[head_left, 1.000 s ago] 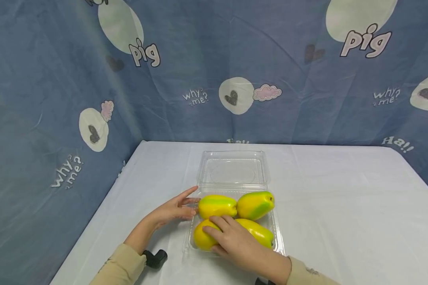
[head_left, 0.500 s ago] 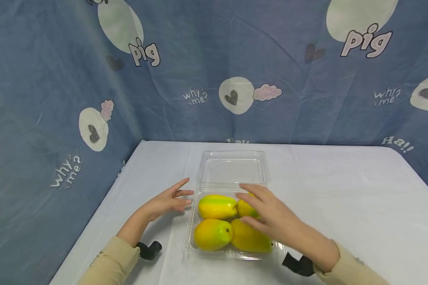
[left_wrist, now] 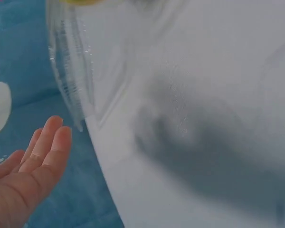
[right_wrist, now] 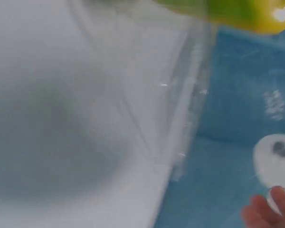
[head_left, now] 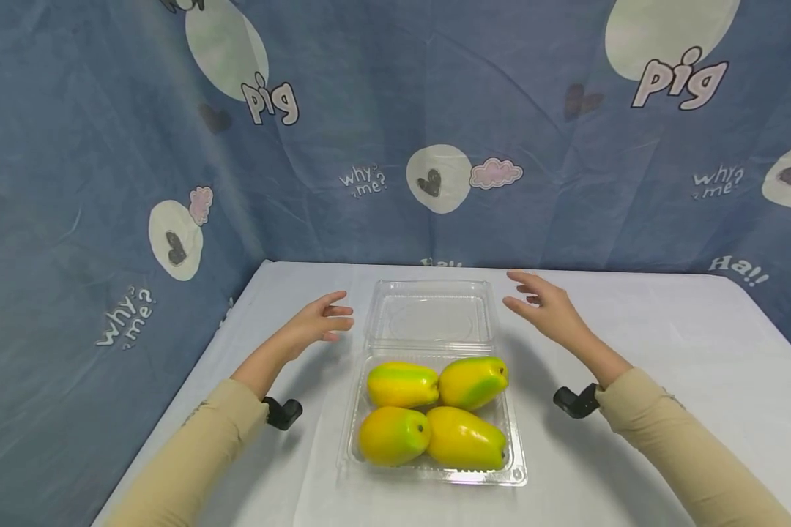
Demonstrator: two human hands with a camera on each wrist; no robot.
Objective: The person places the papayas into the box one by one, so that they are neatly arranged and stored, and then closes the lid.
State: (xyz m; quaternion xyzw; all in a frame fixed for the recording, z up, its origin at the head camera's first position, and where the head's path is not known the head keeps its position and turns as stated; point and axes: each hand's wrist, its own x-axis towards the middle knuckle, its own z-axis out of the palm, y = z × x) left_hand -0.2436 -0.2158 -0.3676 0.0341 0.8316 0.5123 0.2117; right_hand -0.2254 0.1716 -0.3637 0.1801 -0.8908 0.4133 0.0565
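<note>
A clear plastic clamshell box (head_left: 464, 476) lies unfolded on the white table, its lid (head_left: 431, 316) laid back toward the wall. Several smooth yellow-green fruits, mango-like in shape, fill the base in two rows; one fruit (head_left: 394, 436) sits front left and another (head_left: 473, 383) back right. My left hand (head_left: 316, 320) hovers left of the lid, holding nothing, fingers loosely extended. On the lid's other side my right hand (head_left: 547, 311) hovers too, fingers apart and slightly bent, holding nothing. In the right wrist view only fingertips of the right hand (right_wrist: 270, 211) show.
A blue cloth (head_left: 343, 117) printed with words and pale ovals hangs behind and left of the table (head_left: 633, 351). Each wrist carries a black camera mount, the left mount (head_left: 283, 413) and the right mount (head_left: 575, 402).
My right hand has left the front-row fruits and moved up and right, beside the lid. The left hand has risen from the box's left edge toward the lid's left side.
</note>
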